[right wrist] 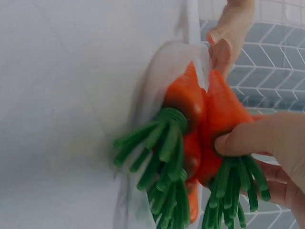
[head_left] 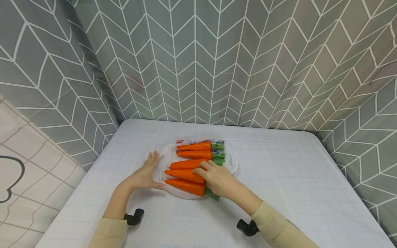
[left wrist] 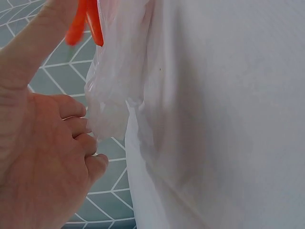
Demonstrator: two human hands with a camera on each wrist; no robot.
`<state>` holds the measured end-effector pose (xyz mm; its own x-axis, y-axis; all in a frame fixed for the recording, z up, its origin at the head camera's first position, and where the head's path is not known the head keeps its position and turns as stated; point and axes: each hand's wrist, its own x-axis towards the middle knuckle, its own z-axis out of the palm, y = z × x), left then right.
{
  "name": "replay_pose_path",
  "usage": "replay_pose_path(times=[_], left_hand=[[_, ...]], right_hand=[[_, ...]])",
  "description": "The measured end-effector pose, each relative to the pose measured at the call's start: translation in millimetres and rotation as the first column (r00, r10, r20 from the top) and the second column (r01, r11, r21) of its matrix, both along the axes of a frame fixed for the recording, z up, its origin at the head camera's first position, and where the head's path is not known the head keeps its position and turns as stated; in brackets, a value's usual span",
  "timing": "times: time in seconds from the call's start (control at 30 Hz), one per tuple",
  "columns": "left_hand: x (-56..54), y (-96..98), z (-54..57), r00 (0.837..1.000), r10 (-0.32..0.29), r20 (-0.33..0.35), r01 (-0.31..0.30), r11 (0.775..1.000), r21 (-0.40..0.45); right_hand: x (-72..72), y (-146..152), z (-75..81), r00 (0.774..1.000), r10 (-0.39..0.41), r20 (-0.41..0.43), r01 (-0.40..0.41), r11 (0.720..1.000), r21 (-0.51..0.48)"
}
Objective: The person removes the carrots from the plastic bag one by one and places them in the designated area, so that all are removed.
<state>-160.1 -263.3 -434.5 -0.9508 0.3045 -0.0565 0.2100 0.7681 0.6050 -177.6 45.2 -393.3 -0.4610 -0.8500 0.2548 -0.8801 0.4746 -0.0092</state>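
Currently pinching one carrot (right wrist: 221,107) near its green top in right hand (head_left: 218,177), beside four more carrots (head_left: 195,154) on plastic bag (head_left: 168,154), between left and right edges of table (head_left: 279,179). Got left hand (head_left: 145,175) spread wide, holding nothing, at bag's left side.

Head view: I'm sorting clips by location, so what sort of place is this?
Probably a makeshift filming booth: patterned grey curtains hang behind and beside a white-covered table, and black wrist-worn devices show.
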Motion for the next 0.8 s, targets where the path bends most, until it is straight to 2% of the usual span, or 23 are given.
replay_pose_path(times=[0.13,0.23,0.3,0.47,0.8], left_hand=[[-0.1,-0.4,-0.3,1.000,0.006,0.009,-0.006,1.000,-0.007],[0.2,-0.7,-0.4,1.000,0.013,0.018,-0.013,1.000,-0.003],[0.5,-0.9,-0.6,1.000,0.017,0.025,-0.017,1.000,-0.001],[0.8,-2.1,-1.1,0.999,0.019,0.027,-0.019,1.000,0.003],[1.1,-1.9,-2.2,0.999,0.018,0.036,-0.018,1.000,0.010]], right_hand=[[-3.5,7,4.4,0.992,0.006,0.124,0.008,0.994,-0.106],[-6.7,12,8.6,0.968,0.039,0.249,0.013,0.978,-0.207],[-9.0,15,11.0,0.952,0.068,0.300,0.015,0.964,-0.266],[-14.4,22,11.9,0.934,0.114,0.338,0.015,0.934,-0.356],[-18.4,41,9.5,0.893,0.146,0.426,0.065,0.894,-0.443]])
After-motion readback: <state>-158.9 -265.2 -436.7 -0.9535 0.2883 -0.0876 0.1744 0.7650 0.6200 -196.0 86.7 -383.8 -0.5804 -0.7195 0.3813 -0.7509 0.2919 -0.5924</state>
